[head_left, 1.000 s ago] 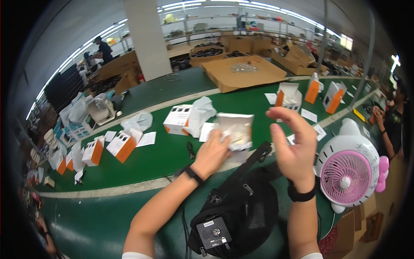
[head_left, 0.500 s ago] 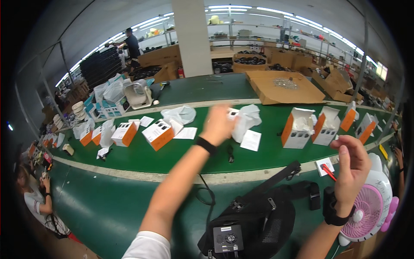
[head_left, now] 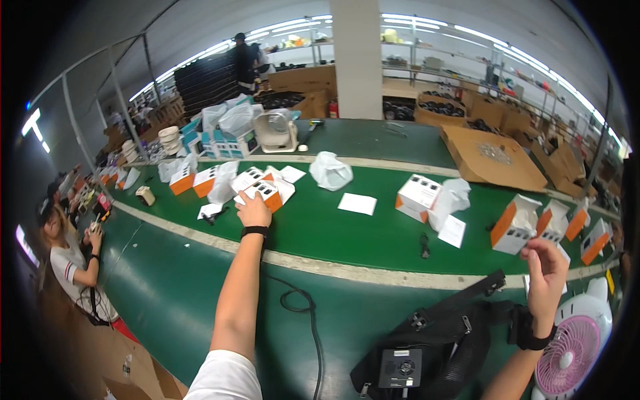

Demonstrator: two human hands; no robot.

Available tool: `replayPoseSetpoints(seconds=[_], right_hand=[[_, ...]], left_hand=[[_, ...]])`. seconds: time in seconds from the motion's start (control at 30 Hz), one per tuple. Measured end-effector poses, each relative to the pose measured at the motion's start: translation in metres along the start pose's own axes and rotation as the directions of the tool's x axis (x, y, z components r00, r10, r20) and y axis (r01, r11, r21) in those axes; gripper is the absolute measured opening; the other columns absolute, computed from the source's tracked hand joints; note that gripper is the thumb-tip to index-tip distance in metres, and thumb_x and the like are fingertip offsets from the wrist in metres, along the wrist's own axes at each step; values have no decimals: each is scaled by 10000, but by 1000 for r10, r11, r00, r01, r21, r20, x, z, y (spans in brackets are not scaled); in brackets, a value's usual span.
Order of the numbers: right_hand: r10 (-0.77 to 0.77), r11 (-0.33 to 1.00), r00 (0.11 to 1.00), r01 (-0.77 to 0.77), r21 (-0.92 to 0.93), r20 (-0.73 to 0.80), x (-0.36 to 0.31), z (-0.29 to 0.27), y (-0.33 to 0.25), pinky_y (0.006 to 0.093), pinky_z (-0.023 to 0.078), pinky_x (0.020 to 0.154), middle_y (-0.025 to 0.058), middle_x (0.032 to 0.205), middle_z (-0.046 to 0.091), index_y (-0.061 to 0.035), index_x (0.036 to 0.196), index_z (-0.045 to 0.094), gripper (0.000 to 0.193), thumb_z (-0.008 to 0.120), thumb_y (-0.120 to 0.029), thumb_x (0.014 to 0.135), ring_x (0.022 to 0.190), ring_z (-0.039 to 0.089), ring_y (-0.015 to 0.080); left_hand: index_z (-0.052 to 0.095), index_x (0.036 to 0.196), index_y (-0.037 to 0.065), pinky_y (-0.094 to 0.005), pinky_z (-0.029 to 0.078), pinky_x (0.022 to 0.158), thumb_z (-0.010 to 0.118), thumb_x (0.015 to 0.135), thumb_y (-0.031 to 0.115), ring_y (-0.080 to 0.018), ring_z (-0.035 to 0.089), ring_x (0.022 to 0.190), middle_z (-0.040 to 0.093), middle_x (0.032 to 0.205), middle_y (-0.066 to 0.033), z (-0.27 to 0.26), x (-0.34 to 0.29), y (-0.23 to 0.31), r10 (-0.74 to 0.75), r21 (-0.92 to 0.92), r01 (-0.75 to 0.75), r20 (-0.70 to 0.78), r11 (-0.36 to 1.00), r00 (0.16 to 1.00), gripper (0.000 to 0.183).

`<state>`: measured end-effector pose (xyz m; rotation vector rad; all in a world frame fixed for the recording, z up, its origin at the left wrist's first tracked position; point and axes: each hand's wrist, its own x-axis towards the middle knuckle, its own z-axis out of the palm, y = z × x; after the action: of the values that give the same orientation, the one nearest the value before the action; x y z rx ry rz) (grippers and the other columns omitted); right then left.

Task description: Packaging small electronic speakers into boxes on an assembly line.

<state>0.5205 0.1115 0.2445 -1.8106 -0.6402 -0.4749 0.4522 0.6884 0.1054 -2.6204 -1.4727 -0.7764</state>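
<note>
My left hand reaches out over the green belt, its fingers bent over the near side of a white and orange box. That box sits against another white and orange box, with a white flap or paper beside it. Raised at the right, my right hand is loosely curled, thumb apart from the fingers, with nothing visible in it. Just beyond it is an open white and orange box. Mid-belt stand a closed box, a white plastic bag and a white leaflet.
A black bag with a small black device lies on the near table, by a black cable and a pink-white fan. A cardboard tray lies beyond the belt. A co-worker is at the left.
My view has swung left. My left hand has left the mid-belt box for one farther left, which now sits closer to its neighbour. My right hand stays raised.
</note>
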Motion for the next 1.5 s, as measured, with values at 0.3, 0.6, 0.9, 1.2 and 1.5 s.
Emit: replayPoseSetpoints(seconds=[0.3,0.6,0.9,1.2,1.5], right_hand=[[122,992,979,-122,-10,165,-23,60,-13,228,491,718,68,842,650,36,955,603,129,601,-17,838,788,637,115],[90,834,963,67,-548,255,90,157,75,401,472,874,269,1091,593,57,1232,457,618,698,-257,758,1016,593,364],[370,639,912,-110,-761,179,140,159,295,440,478,661,225,795,632,27,831,619,200,566,-150,757,751,628,337],[-174,825,980,197,-530,94,219,211,284,370,438,826,197,950,604,64,1015,546,191,501,-95,919,892,586,325],[512,237,856,-228,-944,-78,140,310,165,615,347,964,186,1458,298,-267,1440,279,765,607,-504,790,1324,306,395]], left_hand=[[598,1090,24,-474,470,839,754,702,265,-444,501,1087,549,1132,-252,-37,-28,6,304,-37,-313,-156,949,940,483],[629,1033,-46,-407,488,779,736,726,255,-380,626,867,651,893,-239,-129,-31,33,597,-596,-473,12,648,802,443],[573,825,-31,-471,485,719,723,732,270,-406,614,825,617,796,-244,-126,-21,1,630,-683,-434,50,588,775,349],[578,820,-55,-439,523,713,751,707,222,-402,638,799,625,797,-238,-144,-8,-24,534,-689,-343,74,638,842,346],[580,805,-52,-438,524,700,753,704,207,-397,640,773,623,770,-238,-139,-7,-25,541,-679,-353,78,644,837,329]])
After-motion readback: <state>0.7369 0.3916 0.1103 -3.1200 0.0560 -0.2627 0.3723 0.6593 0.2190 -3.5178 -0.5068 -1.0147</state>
